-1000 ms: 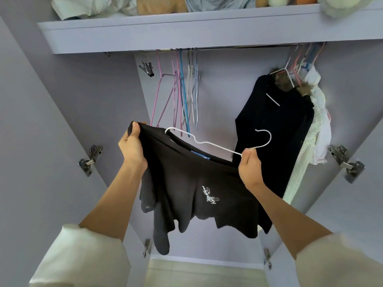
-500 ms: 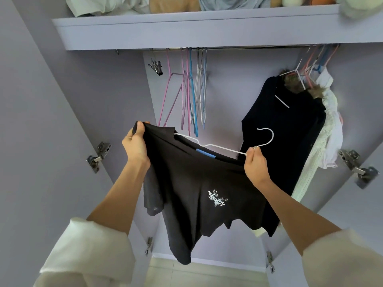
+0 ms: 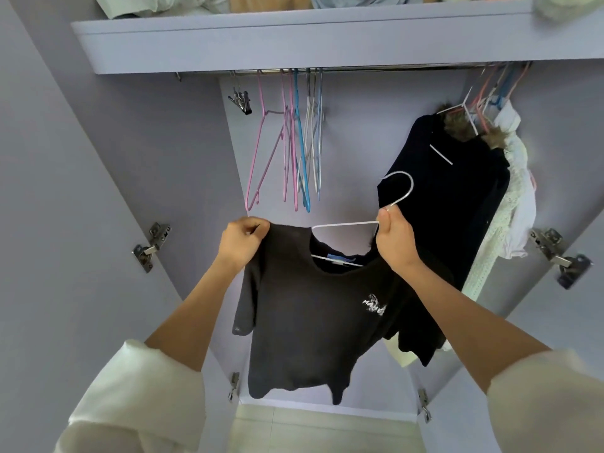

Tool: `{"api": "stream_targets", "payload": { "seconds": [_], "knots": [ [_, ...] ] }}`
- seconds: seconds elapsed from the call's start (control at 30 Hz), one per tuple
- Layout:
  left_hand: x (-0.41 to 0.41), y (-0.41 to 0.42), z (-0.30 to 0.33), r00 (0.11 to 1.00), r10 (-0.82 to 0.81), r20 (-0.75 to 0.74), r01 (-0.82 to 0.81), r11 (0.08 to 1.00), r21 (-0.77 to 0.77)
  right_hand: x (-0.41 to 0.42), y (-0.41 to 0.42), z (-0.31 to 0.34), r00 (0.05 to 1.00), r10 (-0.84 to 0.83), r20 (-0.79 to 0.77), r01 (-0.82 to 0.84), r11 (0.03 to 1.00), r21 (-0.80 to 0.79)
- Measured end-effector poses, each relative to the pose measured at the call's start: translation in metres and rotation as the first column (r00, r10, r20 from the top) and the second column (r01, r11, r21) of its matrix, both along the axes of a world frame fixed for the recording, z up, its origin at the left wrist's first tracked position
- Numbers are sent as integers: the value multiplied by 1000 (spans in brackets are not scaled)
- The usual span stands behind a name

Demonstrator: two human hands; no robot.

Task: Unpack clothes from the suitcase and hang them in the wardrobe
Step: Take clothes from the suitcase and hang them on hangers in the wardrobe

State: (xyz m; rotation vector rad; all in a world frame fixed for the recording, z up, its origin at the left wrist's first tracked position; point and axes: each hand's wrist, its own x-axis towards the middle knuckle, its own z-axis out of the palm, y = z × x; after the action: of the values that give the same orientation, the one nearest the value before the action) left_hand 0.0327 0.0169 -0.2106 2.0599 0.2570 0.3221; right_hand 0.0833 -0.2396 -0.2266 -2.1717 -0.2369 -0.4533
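Observation:
A black T-shirt with a small white print hangs in front of the open wardrobe. Its left shoulder is pinched by my left hand. A white wire hanger runs through the neck opening, and my right hand grips it just below the hook. The hook points up, well below the metal rail. The suitcase is out of view.
Several empty pink, blue and white hangers hang at the rail's left. A dark coat and white garments hang at the right. A shelf with folded things runs above. Open doors with hinges stand either side.
The hanger has slid further into the shirt's neck and its hook has turned upward. Both hands hold as before; the shirt now hangs straighter, with its print toward the right.

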Motion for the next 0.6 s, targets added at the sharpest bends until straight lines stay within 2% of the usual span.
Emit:
{"api": "stream_targets", "payload": {
  "seconds": [0.07,0.13,0.2,0.23,0.33,0.5,0.6],
  "knots": [
    [0,2,-10,1000,-18,-14,21,973,231,0,2,3,999,23,29,-21,998,-62],
    [0,-3,-19,996,-88,-30,91,860,503,0,4,5,998,42,38,-37,991,-129],
    [0,-14,-26,985,-172,-27,152,771,618,-1,7,7,998,58,40,-50,982,-180],
    [1,-20,-30,980,-199,-23,169,762,625,-1,8,8,998,56,41,-47,979,-199],
    [1,-41,-35,973,-229,-10,199,822,533,-1,3,11,1000,-6,28,12,977,-211],
    [6,-65,-36,973,-219,74,127,772,622,-3,-16,13,997,-75,-15,72,990,-123],
    [11,-72,-36,981,-178,80,89,771,631,-5,-21,14,998,-48,-48,48,999,-15]
  ]
}}
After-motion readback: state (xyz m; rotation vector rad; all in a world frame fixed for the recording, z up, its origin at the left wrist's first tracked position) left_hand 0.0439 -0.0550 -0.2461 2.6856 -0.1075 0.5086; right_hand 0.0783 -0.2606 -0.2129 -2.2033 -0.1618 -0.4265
